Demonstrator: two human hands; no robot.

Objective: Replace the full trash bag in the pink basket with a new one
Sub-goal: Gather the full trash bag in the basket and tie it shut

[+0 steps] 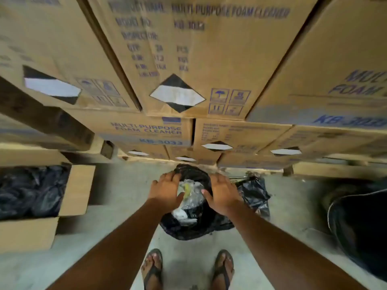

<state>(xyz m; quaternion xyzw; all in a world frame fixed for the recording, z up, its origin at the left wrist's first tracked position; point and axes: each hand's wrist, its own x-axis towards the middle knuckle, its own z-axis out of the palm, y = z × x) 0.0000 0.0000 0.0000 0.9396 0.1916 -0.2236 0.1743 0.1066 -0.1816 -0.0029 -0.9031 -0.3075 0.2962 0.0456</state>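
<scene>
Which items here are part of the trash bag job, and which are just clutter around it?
In the job: full black trash bag, left hand, right hand.

Lying about: foam cleaner cartons, open cardboard box of black plastic, loose black bag beside.

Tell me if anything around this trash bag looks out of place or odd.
Clear plastic waste crowds the open mouth of the full black trash bag between the left hand and right hand. A second crumpled black bag lies loose on the floor to its right. No pink basket is visible.
</scene>
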